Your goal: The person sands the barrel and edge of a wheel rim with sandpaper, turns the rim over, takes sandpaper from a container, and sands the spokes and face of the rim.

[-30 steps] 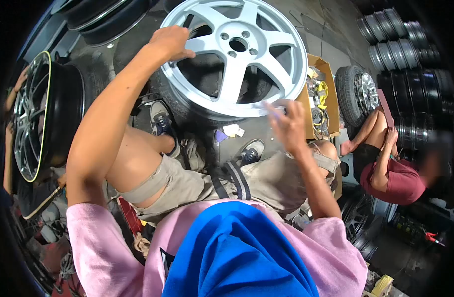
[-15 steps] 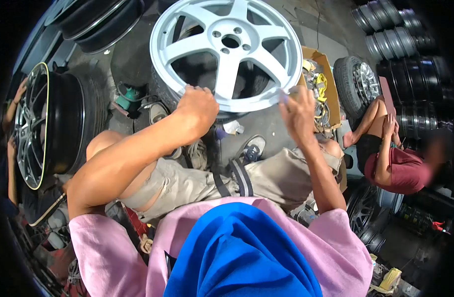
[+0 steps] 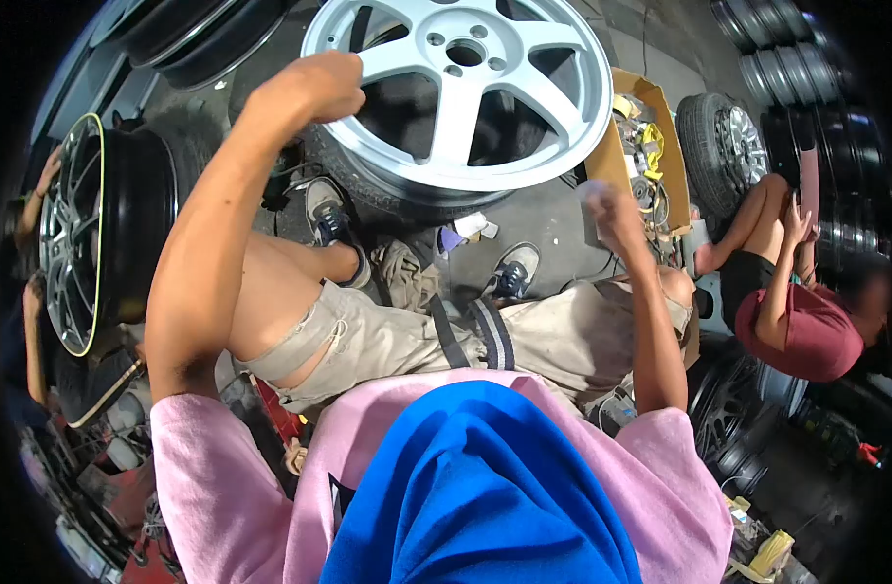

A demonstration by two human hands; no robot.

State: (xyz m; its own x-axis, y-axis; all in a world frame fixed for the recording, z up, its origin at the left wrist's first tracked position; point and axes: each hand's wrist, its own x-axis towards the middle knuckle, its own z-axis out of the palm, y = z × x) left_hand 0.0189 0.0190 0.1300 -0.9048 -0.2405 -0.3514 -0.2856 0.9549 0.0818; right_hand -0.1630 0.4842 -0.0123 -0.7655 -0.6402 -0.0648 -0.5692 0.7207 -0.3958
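Note:
A pale silver-white wheel rim (image 3: 453,117) with several broad spokes lies face up in front of me, on top of a black tire (image 3: 407,191). My left hand (image 3: 319,86) is closed at the rim's left edge, with its knuckles up and its fingertips hidden. Just off the rim's near right edge is my right hand (image 3: 616,216), its fingers curled together. Something small and greyish-purple shows at its fingertips, too blurred to name. The right hand appears apart from the rim.
A cardboard box (image 3: 681,161) of odds and ends stands right of the rim. Another wheel (image 3: 71,234) stands upright at left, with a person's hands beside it. At right a person in a maroon shirt (image 3: 806,326) sits by stacked rims (image 3: 791,73).
My left hand has moved forward and left along the rim's edge. My right hand has come away from the rim, slightly to the right. The view has shifted a little.

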